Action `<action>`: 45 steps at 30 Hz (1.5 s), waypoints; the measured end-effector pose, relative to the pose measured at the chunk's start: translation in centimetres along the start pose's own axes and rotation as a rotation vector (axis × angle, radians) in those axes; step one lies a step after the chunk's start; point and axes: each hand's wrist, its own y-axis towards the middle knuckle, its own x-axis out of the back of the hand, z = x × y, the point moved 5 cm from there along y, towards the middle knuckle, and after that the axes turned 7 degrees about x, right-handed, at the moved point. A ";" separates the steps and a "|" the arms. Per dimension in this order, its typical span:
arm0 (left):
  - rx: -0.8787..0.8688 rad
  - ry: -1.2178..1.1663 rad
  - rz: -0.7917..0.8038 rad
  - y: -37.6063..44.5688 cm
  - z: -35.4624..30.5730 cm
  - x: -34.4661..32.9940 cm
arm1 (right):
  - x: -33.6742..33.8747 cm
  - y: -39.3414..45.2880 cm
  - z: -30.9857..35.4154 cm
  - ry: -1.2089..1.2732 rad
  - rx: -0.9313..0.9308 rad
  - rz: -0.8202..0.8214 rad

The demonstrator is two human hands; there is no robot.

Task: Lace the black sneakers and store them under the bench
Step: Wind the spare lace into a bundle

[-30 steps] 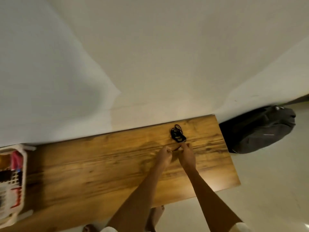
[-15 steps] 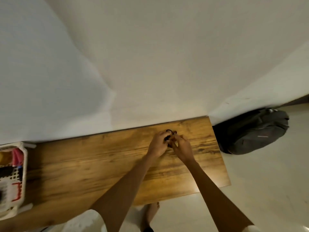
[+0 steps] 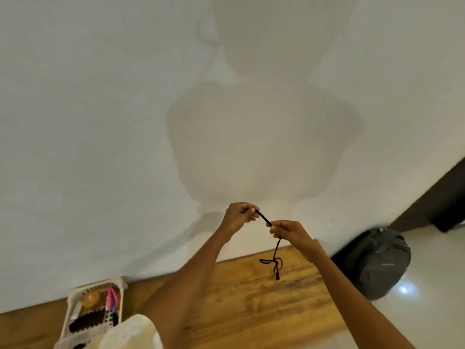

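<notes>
A black shoelace (image 3: pixel 276 250) is lifted above the wooden bench (image 3: pixel 251 306). My left hand (image 3: pixel 239 216) pinches one end of it, held up in front of the white wall. My right hand (image 3: pixel 289 231) grips the lace a little lower and to the right. A short taut stretch runs between the two hands. The rest hangs down from my right hand in a small tangle just above the bench top. No sneakers are in view.
A white plastic basket (image 3: pixel 73 301) with small items stands on the bench at the left. A dark backpack (image 3: pixel 377 263) lies on the pale floor right of the bench, against the wall. A dark door frame (image 3: pixel 437 197) is at the far right.
Both hands picked the coiled lace up off the bench and raised it; it now hangs partly uncoiled between and below them. The camera has tilted upward.
</notes>
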 end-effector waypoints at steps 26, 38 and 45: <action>-0.276 -0.302 0.395 -12.7 -27.1 3.8 | 0.2 -7.1 29.8 -0.675 0.485 -0.453; -0.355 -0.086 0.303 -10.7 -27.2 1.9 | 2.8 -6.8 33.7 -0.637 0.535 -0.343; -0.379 -0.353 0.457 -11.4 -29.5 0.3 | 4.9 -5.3 34.8 -0.541 0.509 -0.377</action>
